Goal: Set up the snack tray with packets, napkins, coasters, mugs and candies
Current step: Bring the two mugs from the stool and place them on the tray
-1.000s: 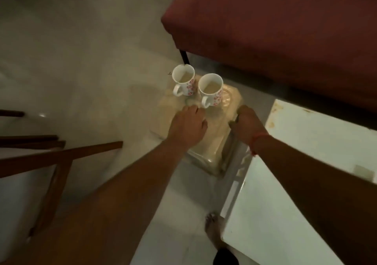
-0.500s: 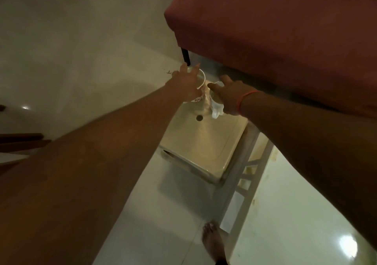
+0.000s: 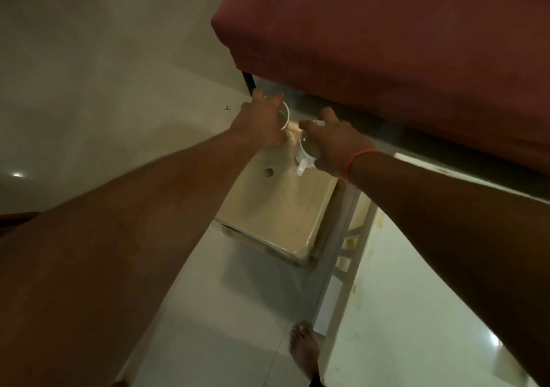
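Two white mugs stand at the far end of a cream plastic stool (image 3: pixel 276 208). My left hand (image 3: pixel 260 126) grips the left mug (image 3: pixel 284 115) from above, fingers curled over its rim. My right hand (image 3: pixel 330 145) grips the right mug (image 3: pixel 306 151) from above; that mug's handle points toward me. Most of both mugs is hidden under the hands. No tray, packets, napkins, coasters or candies are in view.
A dark red sofa (image 3: pixel 387 44) fills the upper right, its leg just behind the mugs. A white table (image 3: pixel 401 297) sits at the lower right, its frame against the stool. My bare foot (image 3: pixel 305 348) stands on the pale tiled floor (image 3: pixel 119 88).
One second ago both hands rested on the stool's near part with the mugs uncovered. Both hands reached forward and closed over the two mugs; since half a second ago little has shifted.
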`<state>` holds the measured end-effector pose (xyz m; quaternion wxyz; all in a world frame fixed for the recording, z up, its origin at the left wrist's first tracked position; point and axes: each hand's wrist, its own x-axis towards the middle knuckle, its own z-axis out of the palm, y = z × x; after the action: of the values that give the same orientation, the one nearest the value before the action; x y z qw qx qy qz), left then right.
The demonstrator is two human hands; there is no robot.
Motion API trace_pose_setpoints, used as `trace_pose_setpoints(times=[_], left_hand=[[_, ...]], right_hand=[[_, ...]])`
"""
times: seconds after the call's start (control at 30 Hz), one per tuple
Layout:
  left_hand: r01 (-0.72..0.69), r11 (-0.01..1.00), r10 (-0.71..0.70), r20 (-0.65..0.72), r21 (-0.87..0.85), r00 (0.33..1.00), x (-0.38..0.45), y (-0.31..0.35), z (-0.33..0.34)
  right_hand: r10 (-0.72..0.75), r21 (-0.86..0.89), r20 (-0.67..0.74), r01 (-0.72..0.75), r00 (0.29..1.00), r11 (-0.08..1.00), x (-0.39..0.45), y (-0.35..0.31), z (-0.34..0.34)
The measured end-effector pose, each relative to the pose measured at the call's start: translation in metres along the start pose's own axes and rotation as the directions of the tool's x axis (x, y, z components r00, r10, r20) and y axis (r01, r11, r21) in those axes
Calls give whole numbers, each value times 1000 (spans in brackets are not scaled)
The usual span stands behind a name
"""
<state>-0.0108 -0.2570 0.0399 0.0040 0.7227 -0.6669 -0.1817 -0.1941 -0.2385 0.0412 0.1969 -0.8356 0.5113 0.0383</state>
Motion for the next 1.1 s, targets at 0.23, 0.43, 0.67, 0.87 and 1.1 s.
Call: trace_pose_setpoints(times=[0.23, 0.43, 0.67, 0.87, 1.1], left_hand=[[-153, 987, 150, -60, -49, 987, -9, 91, 9], [-243, 970, 240, -73, -32, 968, -36, 200, 36], [-394, 919, 394, -21, 8, 919, -90, 362, 67], [-518, 856, 517, 53, -10, 854, -146, 506, 102], [-663, 747, 646, 192, 40, 739, -205, 634, 156]], right_hand=[[245, 165, -77, -230, 966, 959, -57, 82, -15], [402, 227, -139, -366, 905, 903, -134, 172, -47], [598, 308, -146, -538, 788, 785, -280, 284, -73], [668, 251, -94, -632, 738, 733, -407, 362, -72], [700, 205, -106, -674, 706, 710, -525, 418, -27]])
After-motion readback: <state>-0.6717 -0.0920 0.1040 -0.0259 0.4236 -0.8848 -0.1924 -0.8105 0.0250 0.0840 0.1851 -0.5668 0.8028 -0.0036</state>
